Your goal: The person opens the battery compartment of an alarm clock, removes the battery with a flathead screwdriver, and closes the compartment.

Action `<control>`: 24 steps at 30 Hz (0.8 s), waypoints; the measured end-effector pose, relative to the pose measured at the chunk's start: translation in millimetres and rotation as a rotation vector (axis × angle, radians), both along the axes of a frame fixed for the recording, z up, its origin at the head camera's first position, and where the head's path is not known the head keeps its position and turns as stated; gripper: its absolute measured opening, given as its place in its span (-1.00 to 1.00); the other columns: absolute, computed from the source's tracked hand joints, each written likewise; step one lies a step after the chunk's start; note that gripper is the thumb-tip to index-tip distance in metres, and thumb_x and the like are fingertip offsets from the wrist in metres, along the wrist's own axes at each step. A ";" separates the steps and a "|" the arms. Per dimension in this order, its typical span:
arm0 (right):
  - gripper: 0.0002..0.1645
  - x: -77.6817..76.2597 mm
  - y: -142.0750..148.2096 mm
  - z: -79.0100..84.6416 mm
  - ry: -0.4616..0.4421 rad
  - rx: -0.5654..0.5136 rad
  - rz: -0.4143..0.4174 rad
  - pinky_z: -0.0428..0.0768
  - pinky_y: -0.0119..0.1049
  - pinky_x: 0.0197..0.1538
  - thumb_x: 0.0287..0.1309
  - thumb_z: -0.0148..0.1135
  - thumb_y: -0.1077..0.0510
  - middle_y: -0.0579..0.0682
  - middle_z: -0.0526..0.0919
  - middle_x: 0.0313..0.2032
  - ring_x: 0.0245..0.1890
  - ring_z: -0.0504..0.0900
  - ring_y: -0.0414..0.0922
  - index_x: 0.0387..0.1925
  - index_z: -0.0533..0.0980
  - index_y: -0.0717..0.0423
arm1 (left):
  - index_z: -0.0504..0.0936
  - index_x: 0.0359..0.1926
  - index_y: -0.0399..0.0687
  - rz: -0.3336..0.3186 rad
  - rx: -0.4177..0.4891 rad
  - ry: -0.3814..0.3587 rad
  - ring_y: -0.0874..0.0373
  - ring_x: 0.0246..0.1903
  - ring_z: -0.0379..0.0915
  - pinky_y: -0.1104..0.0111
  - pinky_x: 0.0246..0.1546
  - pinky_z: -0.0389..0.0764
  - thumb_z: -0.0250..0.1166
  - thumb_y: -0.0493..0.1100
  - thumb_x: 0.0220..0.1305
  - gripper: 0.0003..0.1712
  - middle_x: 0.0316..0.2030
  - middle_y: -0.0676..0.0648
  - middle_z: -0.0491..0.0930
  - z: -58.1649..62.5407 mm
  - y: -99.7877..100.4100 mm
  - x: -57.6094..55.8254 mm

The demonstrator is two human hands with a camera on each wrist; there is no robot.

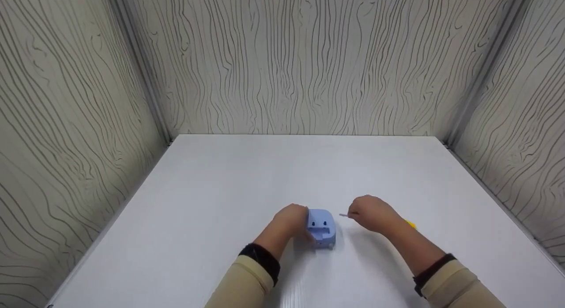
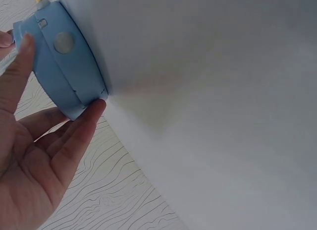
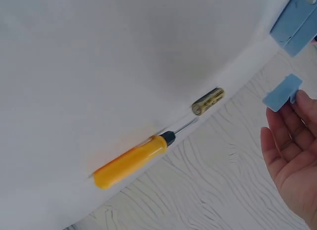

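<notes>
A small light-blue plastic device (image 1: 321, 217) with rounded corners is on the white table, a recess and two small dark spots showing on its upper face. My left hand (image 1: 291, 220) grips it from the left; in the left wrist view the thumb is on one face of the device (image 2: 62, 66) and the fingertips are at its lower edge. To its right, my right hand (image 1: 374, 213) pinches a small blue battery cover (image 3: 283, 92) between thumb and fingers. A gap separates the cover from the device.
A yellow-handled screwdriver (image 3: 131, 163) lies on the table by my right hand, mostly hidden behind the forearm in the head view. Close to its tip lies a battery (image 3: 208, 101). Wood-patterned walls (image 1: 282, 61) stand around the white table (image 1: 220, 175).
</notes>
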State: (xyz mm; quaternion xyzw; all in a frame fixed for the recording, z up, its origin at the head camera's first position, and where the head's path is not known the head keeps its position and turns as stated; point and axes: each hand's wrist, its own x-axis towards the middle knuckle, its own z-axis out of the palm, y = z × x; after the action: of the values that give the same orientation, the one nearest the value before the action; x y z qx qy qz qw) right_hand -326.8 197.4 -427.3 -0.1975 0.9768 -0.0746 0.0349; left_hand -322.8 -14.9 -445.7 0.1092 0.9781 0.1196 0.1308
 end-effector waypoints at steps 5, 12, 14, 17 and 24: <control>-0.83 10.5 -24.6 4.4 -0.020 -0.017 0.021 0.56 -0.24 -0.16 0.14 0.18 0.09 -0.20 0.57 -0.46 -0.40 0.49 -0.20 -0.32 0.67 0.00 | 0.51 0.07 -0.11 -0.009 -0.017 0.007 0.07 -0.04 0.46 0.28 0.04 0.45 0.55 0.07 -0.31 -0.17 -0.12 -0.05 0.59 -0.7 0.0 0.0; -0.83 20.7 -45.4 4.2 0.119 -0.005 0.159 0.50 -0.37 -0.33 0.12 0.17 0.11 -0.23 0.48 -0.55 -0.52 0.37 -0.25 -0.39 0.68 -0.02 | 0.51 0.08 -0.10 -0.032 -0.043 0.012 0.10 -0.11 0.47 0.29 -0.01 0.47 0.51 0.10 -0.24 -0.20 -0.15 -0.04 0.59 1.7 -0.5 0.7; -0.83 22.9 -48.9 2.1 0.156 -0.008 0.190 0.48 -0.40 -0.38 0.12 0.17 0.12 -0.23 0.47 -0.56 -0.53 0.35 -0.26 -0.41 0.68 -0.02 | 0.53 0.03 -0.11 -0.051 -0.061 0.034 0.11 -0.16 0.48 0.32 -0.05 0.49 0.51 0.12 -0.26 -0.22 -0.20 -0.04 0.59 2.7 -1.1 1.6; -0.81 24.8 -52.7 -3.1 0.216 -0.006 0.249 0.44 -0.43 -0.43 0.12 0.14 0.14 -0.22 0.46 -0.57 -0.54 0.32 -0.27 -0.45 0.68 0.00 | 0.54 0.00 -0.12 -0.078 -0.093 0.057 0.12 -0.19 0.48 0.34 -0.08 0.49 0.51 0.14 -0.27 -0.23 -0.24 -0.03 0.60 3.7 -2.0 2.5; -0.80 30.4 -60.7 -11.2 0.304 -0.019 0.321 0.41 -0.43 -0.47 0.10 0.14 0.17 -0.17 0.47 -0.58 -0.56 0.30 -0.27 -0.51 0.66 0.04 | 0.55 -0.02 -0.12 -0.114 -0.119 0.076 0.13 -0.25 0.47 0.36 -0.12 0.50 0.50 0.17 -0.26 -0.24 -0.27 -0.04 0.60 3.0 -3.3 0.9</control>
State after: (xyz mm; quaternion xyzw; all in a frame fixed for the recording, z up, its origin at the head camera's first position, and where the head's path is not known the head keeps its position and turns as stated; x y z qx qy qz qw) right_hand -296.5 136.7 -438.6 -0.3599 0.9260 -0.0469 -0.1035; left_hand -321.9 -18.2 -442.7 0.1611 0.9800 0.0494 0.1063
